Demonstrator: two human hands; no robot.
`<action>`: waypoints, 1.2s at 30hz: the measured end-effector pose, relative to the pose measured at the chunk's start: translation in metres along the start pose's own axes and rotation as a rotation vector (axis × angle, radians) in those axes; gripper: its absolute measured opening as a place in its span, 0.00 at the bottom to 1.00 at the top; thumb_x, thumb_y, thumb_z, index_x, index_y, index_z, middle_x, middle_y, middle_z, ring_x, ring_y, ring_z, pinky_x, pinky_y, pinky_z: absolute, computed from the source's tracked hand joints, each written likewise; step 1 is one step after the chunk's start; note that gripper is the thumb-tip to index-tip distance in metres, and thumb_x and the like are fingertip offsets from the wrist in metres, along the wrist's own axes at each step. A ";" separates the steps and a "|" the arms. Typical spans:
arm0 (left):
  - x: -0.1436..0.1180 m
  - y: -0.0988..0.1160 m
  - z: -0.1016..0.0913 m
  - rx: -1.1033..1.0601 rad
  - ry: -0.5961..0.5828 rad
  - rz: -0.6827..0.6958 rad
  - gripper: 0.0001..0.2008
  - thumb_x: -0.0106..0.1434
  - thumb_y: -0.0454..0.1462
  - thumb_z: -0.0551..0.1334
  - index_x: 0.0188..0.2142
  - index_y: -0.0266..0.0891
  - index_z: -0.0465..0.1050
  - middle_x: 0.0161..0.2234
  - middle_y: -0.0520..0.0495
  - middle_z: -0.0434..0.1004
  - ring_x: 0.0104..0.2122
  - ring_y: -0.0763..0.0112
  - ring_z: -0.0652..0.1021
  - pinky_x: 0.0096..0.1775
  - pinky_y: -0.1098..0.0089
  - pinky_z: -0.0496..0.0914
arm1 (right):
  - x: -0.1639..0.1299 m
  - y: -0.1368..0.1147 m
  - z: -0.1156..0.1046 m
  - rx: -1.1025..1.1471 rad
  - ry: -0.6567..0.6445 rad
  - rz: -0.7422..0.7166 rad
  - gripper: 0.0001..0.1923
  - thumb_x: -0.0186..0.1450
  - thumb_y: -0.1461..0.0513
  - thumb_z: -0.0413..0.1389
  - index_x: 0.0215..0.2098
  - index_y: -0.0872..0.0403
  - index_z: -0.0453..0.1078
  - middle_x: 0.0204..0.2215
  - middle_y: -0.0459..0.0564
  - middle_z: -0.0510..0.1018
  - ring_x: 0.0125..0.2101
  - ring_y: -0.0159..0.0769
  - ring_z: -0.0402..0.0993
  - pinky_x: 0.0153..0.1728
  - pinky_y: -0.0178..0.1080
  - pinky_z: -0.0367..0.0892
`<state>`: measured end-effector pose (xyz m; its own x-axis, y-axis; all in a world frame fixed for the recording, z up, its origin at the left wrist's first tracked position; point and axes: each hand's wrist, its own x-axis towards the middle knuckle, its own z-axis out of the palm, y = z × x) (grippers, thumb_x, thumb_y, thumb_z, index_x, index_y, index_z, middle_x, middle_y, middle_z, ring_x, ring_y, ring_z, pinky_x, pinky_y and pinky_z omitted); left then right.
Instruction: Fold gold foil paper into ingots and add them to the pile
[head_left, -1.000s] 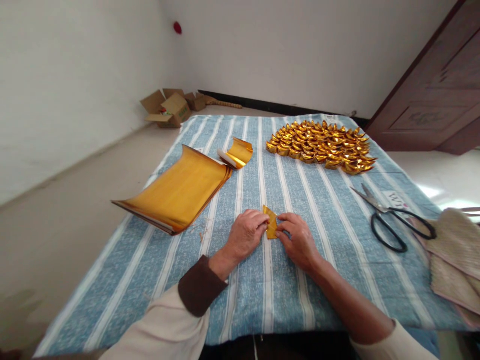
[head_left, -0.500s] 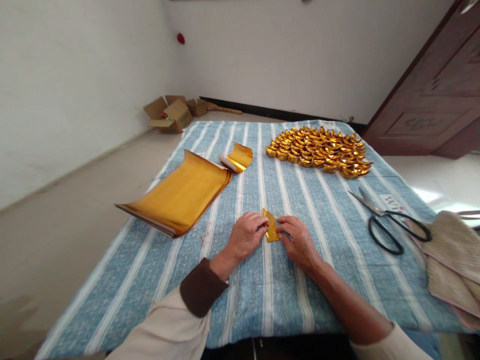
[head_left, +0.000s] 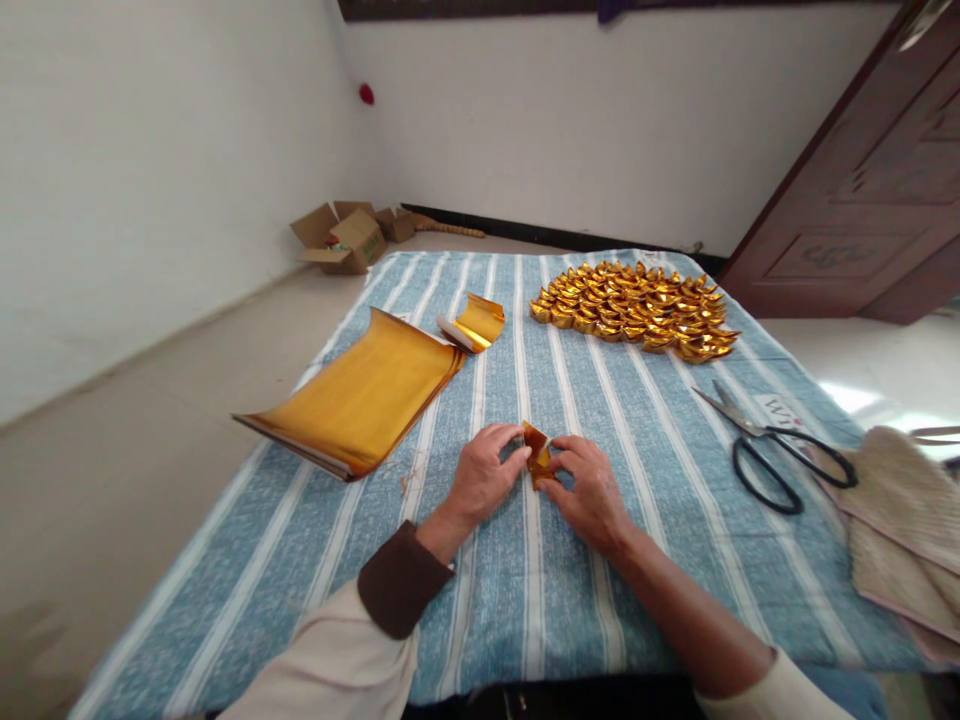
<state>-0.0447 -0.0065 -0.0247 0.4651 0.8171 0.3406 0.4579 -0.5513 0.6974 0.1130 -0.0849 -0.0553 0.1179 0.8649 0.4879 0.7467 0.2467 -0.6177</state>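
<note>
Between my fingertips is a small piece of gold foil paper (head_left: 538,452), partly folded, just above the striped cloth near the middle of the table. My left hand (head_left: 484,475) pinches its left side with thumb and forefinger. From the other side, my right hand (head_left: 589,490) grips the right and lower edge. The fingers cover part of the folds. Further left lies a stack of large gold foil sheets (head_left: 360,395), with a curled smaller foil piece (head_left: 480,322) behind it. Many folded gold paper ingots (head_left: 637,308) stand in rows at the back right.
Black-handled scissors (head_left: 765,450) lie on the right, beside a white card (head_left: 780,408) and a beige cloth (head_left: 904,510). A blue striped cloth (head_left: 420,620) covers the table. Open cardboard boxes (head_left: 345,240) sit on the floor behind; a brown door (head_left: 847,200) stands at right.
The foil piece, flatter before, is now bent up with a darker fold showing. My right fingers have moved down its edge, and the view has tilted slightly upward.
</note>
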 end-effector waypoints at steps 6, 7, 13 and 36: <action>0.012 0.007 -0.003 -0.202 -0.068 -0.307 0.10 0.59 0.35 0.62 0.41 0.37 0.75 0.34 0.47 0.82 0.34 0.67 0.82 0.37 0.67 0.76 | -0.001 0.002 -0.002 0.093 0.022 0.013 0.04 0.59 0.65 0.61 0.28 0.50 0.72 0.43 0.52 0.77 0.45 0.43 0.74 0.48 0.51 0.68; 0.013 0.010 -0.003 -0.246 -0.099 -0.368 0.11 0.59 0.36 0.62 0.42 0.37 0.74 0.33 0.47 0.82 0.33 0.66 0.82 0.36 0.68 0.76 | -0.001 0.002 -0.002 0.112 0.025 0.009 0.04 0.59 0.65 0.61 0.28 0.50 0.72 0.42 0.52 0.77 0.45 0.43 0.74 0.48 0.51 0.68; 0.020 0.022 -0.003 -0.378 -0.210 -0.601 0.15 0.58 0.35 0.63 0.45 0.34 0.72 0.28 0.48 0.81 0.26 0.69 0.80 0.22 0.75 0.67 | 0.003 -0.001 -0.010 0.237 0.013 -0.076 0.06 0.61 0.66 0.59 0.27 0.52 0.71 0.41 0.52 0.78 0.43 0.41 0.75 0.46 0.47 0.71; 0.017 0.022 -0.012 -0.669 -0.417 -0.691 0.14 0.61 0.44 0.61 0.27 0.35 0.74 0.15 0.53 0.68 0.13 0.81 0.65 0.16 0.77 0.51 | 0.004 -0.020 -0.025 0.075 0.020 -0.566 0.11 0.67 0.73 0.51 0.38 0.55 0.71 0.39 0.55 0.81 0.46 0.41 0.77 0.49 0.47 0.75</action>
<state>-0.0358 -0.0022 0.0040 0.5446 0.7254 -0.4211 0.2705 0.3233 0.9068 0.1148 -0.0973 -0.0263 -0.2742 0.5803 0.7668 0.6487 0.7003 -0.2980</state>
